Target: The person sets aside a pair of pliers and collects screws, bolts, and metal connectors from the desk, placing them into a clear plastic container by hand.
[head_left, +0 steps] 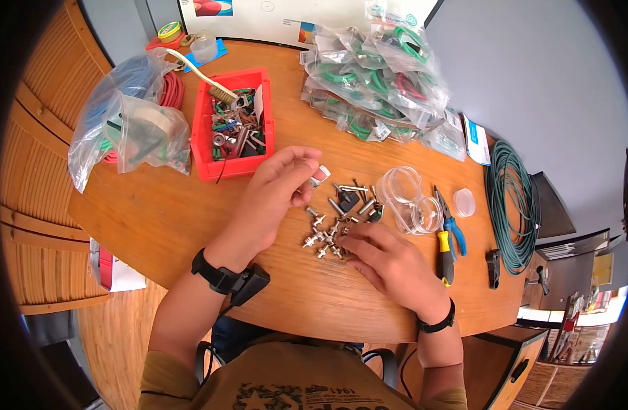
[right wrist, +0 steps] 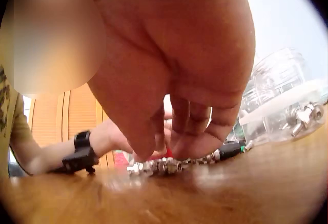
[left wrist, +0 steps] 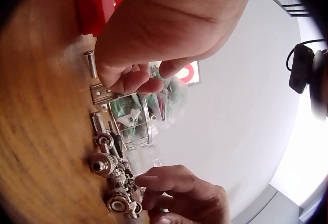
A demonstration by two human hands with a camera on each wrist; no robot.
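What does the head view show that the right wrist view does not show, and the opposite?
Only the head view shows the red bin of parts, the bagged cables, the pliers and the left hand pinching a small white and red part. Only the right wrist view shows, from table level, the right hand's fingertips down on the metal connectors. Both show the right hand, the connectors, the clear containers and the wooden table.

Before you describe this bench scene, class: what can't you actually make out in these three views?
- What the left hand pinches: head view too small, left wrist view hides it behind curled fingers.
- Whether the right hand grips a metal connector: fingertips cover the contact.
- Red bin contents: too small.
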